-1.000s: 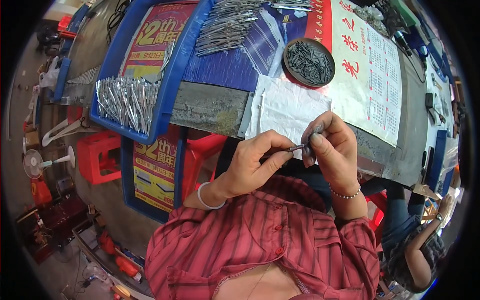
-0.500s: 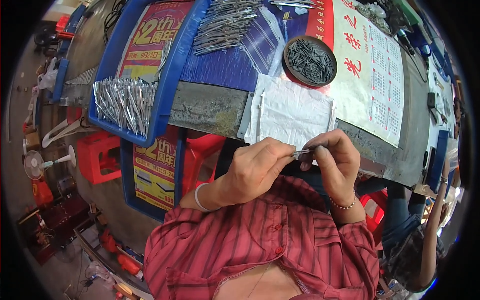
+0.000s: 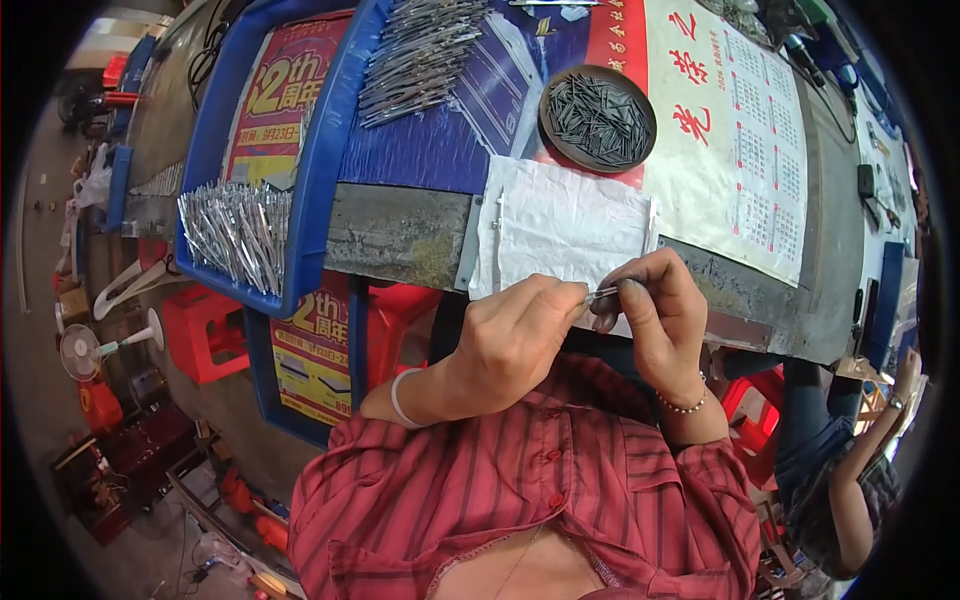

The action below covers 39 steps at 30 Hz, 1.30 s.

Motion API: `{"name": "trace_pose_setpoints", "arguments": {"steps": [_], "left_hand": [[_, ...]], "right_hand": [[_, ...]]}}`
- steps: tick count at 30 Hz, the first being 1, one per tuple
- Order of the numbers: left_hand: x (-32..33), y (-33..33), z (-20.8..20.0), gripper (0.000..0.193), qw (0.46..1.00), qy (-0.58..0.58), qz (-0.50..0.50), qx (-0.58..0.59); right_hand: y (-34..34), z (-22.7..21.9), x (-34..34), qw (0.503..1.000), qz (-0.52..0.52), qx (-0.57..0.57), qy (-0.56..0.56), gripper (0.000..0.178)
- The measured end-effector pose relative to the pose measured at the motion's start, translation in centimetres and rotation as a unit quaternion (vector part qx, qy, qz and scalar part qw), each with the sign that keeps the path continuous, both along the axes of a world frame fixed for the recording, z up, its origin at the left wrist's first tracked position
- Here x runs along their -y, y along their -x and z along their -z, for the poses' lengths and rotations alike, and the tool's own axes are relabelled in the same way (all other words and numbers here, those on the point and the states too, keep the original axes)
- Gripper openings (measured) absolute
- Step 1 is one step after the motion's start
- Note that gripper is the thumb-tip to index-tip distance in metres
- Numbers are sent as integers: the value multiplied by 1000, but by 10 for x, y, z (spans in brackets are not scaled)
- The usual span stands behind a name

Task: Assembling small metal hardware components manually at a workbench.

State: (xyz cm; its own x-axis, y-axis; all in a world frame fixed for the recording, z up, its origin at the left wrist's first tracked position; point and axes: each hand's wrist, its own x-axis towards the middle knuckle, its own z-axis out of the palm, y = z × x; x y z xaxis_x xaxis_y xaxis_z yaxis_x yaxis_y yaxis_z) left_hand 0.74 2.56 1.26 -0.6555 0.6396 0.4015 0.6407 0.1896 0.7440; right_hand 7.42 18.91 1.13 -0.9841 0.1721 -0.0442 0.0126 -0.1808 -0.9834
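Between two hands (image 3: 515,330) (image 3: 665,315), one metal piece (image 3: 603,294).

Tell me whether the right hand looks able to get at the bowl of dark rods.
Probably yes: the bowl lies beyond the white cloth, with nothing tall between it and the right hand, though that hand grips a thin metal piece.

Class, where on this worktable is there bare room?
Bare: grey tabletop between blue plastic tray and crumpled white sheet; sheet's middle, near round brown bowl. Crowded: tray's near end, with shiny silver strips; bowl, with thin dark rods.
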Motion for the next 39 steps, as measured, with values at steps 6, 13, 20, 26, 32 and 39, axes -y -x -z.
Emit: {"name": "trace_pose_setpoints", "arguments": {"steps": [6, 13, 20, 26, 32, 39], "left_hand": [[-6, 3, 2, 26, 998, 42, -5, -55], [-20, 14, -15, 24, 998, 61, 16, -23], [-85, 108, -33, 11, 992, 35, -53, -106], [-164, 272, 22, 11, 952, 133, -162, -223], [-167, 301, 17, 20, 936, 164, -145, -276], [-44, 109, -130, 32, 875, -418, 246, 12]], "right_hand": [[2, 6, -7, 1000, 10, 10, 28, 10], [7, 9, -19, 997, 18, -2, 78, 12], [-5, 19, -45, 989, 140, -27, 42, 16], [-29, 40, -46, 980, 182, 0, -80, 8], [-36, 50, -43, 969, 229, -37, -87, 11], [-38, 57, -56, 948, 226, -93, -207, 13]]}}
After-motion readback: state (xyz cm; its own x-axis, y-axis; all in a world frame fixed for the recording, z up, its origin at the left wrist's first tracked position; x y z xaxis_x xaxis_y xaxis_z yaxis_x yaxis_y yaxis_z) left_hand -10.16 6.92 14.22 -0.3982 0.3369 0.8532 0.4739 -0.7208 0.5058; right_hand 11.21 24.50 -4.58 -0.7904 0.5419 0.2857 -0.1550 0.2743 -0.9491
